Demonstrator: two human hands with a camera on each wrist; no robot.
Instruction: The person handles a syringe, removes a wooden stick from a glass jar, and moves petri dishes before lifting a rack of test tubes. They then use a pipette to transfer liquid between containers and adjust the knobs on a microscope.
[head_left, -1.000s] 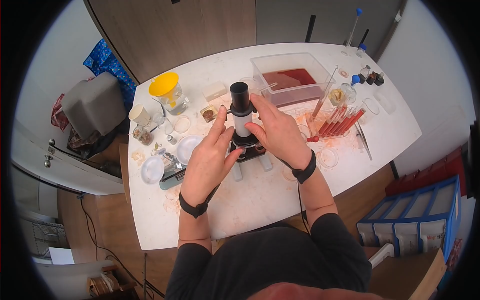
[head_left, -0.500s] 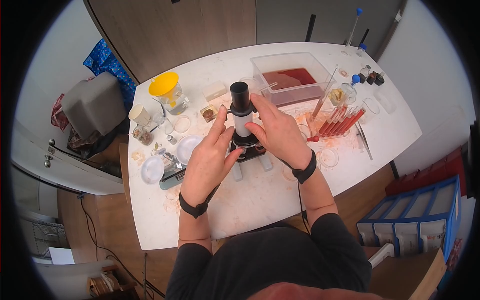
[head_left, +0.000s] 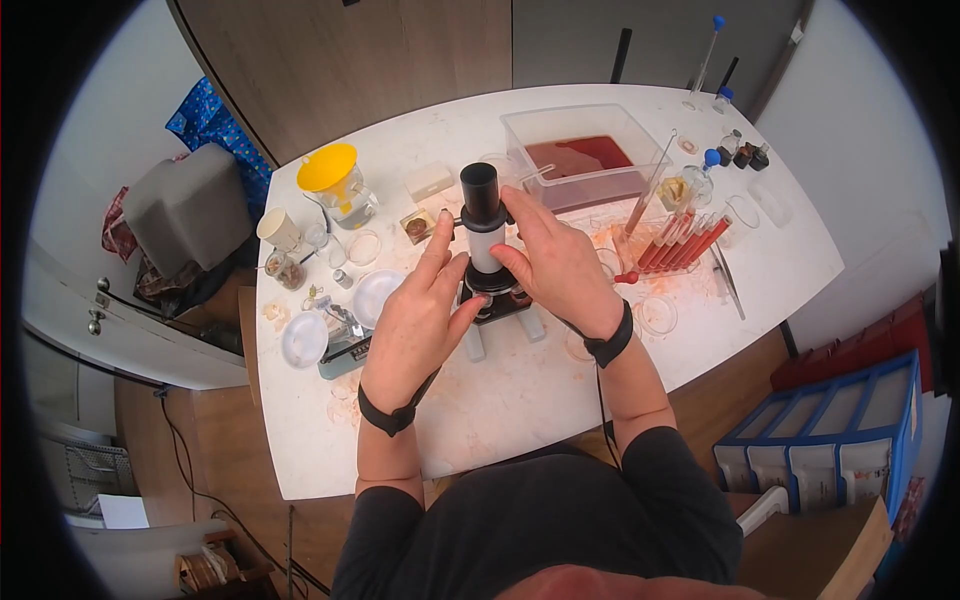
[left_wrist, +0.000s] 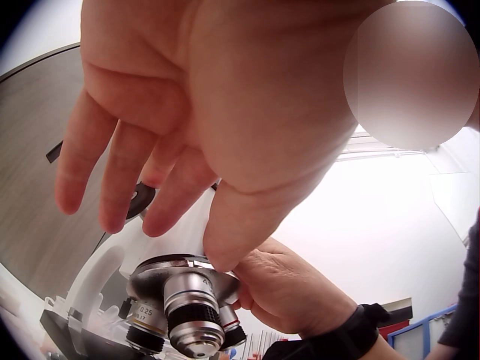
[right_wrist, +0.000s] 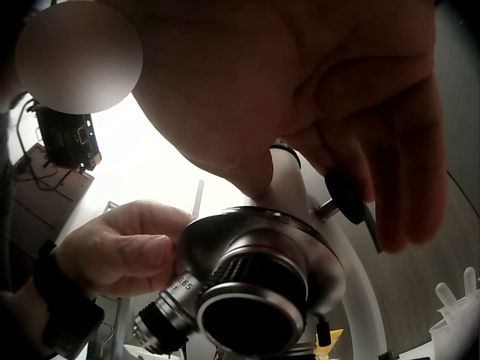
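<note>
A microscope with a black eyepiece tube stands upright between both hands. My left hand lies along its left side, fingers extended, index fingertip near a side knob, thumb low by the stage. On the other side, my right hand has its fingers at the black collar and its thumb beside the white tube. Metal objectives hang below my left palm in the left wrist view. In the right wrist view, a black knob is beside the fingers of my right hand.
Behind is a clear tub of red liquid. Red-filled test tubes stand in a rack at right. Left are a yellow funnel, a paper cup, white dishes and a small scale. Tweezers lie near the right edge.
</note>
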